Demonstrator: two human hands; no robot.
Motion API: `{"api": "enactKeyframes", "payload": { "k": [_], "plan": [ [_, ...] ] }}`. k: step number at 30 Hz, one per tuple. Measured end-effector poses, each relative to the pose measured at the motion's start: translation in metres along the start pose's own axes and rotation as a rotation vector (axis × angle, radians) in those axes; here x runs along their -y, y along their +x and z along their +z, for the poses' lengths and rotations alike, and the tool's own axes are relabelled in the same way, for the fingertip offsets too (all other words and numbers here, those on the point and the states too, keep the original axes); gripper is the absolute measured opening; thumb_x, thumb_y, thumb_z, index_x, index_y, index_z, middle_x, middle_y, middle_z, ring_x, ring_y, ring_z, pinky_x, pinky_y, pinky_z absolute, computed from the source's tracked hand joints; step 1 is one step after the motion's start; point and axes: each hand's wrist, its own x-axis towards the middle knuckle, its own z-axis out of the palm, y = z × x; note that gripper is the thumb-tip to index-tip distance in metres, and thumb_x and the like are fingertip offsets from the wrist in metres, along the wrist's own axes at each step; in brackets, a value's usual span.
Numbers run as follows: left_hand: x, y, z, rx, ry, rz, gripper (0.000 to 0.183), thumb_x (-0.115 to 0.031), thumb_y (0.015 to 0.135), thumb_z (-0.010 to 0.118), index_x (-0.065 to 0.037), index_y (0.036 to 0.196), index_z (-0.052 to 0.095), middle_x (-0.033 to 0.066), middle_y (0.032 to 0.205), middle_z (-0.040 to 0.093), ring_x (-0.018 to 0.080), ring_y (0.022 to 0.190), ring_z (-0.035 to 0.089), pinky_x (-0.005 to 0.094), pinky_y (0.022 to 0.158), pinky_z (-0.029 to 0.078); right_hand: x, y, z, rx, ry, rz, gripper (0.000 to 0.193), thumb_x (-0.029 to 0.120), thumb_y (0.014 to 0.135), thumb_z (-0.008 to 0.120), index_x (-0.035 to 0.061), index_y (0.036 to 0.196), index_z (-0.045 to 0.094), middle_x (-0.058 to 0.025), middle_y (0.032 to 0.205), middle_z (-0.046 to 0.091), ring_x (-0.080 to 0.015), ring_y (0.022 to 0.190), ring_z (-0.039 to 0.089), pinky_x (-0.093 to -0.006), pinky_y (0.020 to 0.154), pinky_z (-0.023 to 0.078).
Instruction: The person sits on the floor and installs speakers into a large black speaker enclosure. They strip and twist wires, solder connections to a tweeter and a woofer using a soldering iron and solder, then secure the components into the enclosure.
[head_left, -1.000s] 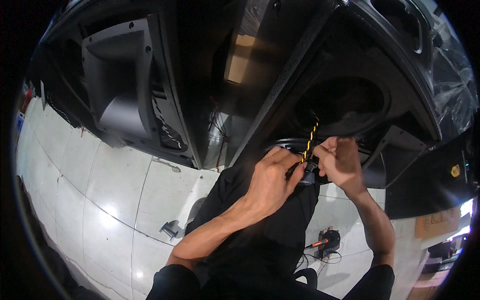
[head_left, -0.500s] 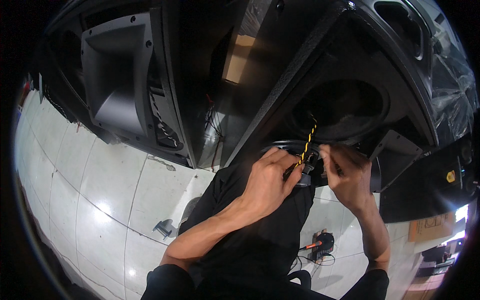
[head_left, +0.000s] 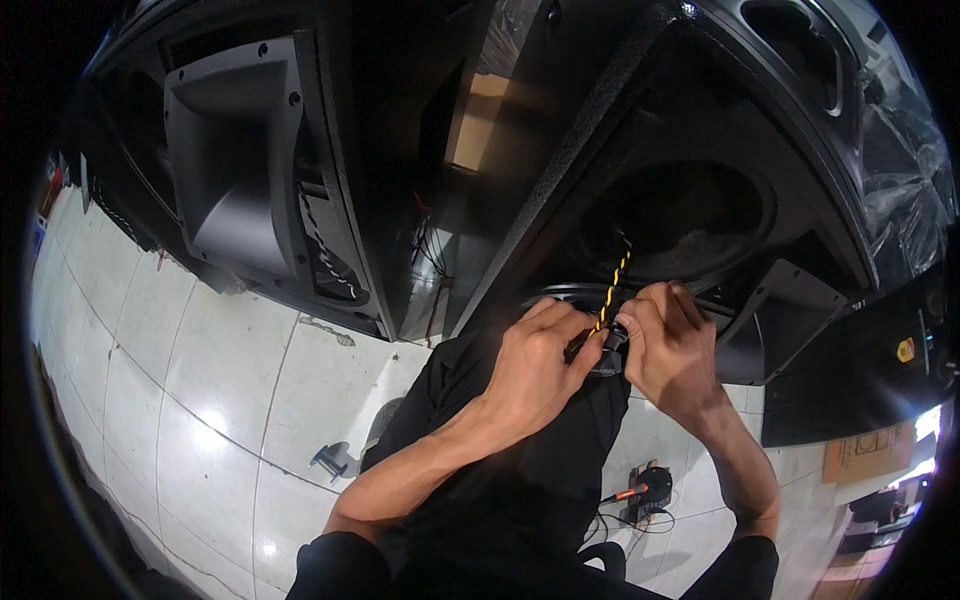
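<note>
A twisted yellow-and-black wire (head_left: 611, 290) comes out of the round opening (head_left: 690, 215) in a black speaker cabinet (head_left: 560, 180). My left hand (head_left: 538, 358) pinches its lower end between thumb and fingers. Close beside it, my right hand (head_left: 672, 345) is closed with thumb and fingertips together; what it grips there is hidden. Both hands work over a dark round speaker part (head_left: 608, 366) above my lap, mostly covered by my fingers. A grey-black horn (head_left: 797, 302) leans against the cabinet to the right of my right hand.
On the left stands another cabinet with a horn (head_left: 235, 150) and a twisted black-and-white wire (head_left: 318, 235). An orange-handled soldering iron (head_left: 627, 494) rests at a round black holder (head_left: 655, 484) on the tiled floor (head_left: 220, 420). A small spool (head_left: 328, 461) and a cardboard box (head_left: 868, 452) are on the floor.
My right hand has moved left and inward, its fingers closing near the wire's end beside my left hand. The left hand keeps its pinch on the wire with hardly any movement.
</note>
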Motion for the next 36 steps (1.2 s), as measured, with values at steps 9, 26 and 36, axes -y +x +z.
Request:
{"api": "enactKeyframes", "payload": {
  "k": [9, 26, 36],
  "plan": [
    [0.0, 0.001, -0.001, -0.005, -0.007, 0.022, 0.015, -0.002, 0.08, 0.074, 0.006, 0.093, 0.072, 0.0163, 0.084, 0.069, 0.0277, 0.075, 0.065, 0.0364, 0.062, 0.051, 0.017, 0.01, -0.006, 0.254, 0.02, 0.438, 0.01, 0.008, 0.088, 0.063, -0.0014, 0.088, 0.066, -0.0214, 0.093, 0.065, -0.0376, 0.088, 0.064, -0.0459, 0.079, 0.051],
    [-0.003, 0.0, -0.002, -0.003, -0.021, -0.041, 0.014, -0.002, 0.081, 0.073, 0.004, 0.093, 0.073, 0.0146, 0.086, 0.071, 0.0255, 0.078, 0.067, 0.0352, 0.065, 0.053, -0.036, 0.007, -0.018, 0.217, -0.067, -0.332, 0.024, 0.002, 0.08, 0.071, 0.0039, 0.103, 0.072, -0.0046, 0.103, 0.063, -0.0213, 0.102, 0.063, -0.037, 0.087, 0.052],
    [-0.002, -0.001, -0.002, -0.011, -0.011, -0.025, 0.013, -0.002, 0.081, 0.073, 0.004, 0.093, 0.073, 0.0137, 0.084, 0.07, 0.0243, 0.074, 0.065, 0.035, 0.062, 0.051, -0.043, 0.018, -0.016, 0.229, -0.114, -0.419, 0.017, 0.014, 0.081, 0.074, 0.0082, 0.096, 0.07, -0.0027, 0.099, 0.051, -0.0182, 0.104, 0.047, -0.0349, 0.098, 0.035]
  ]
}}
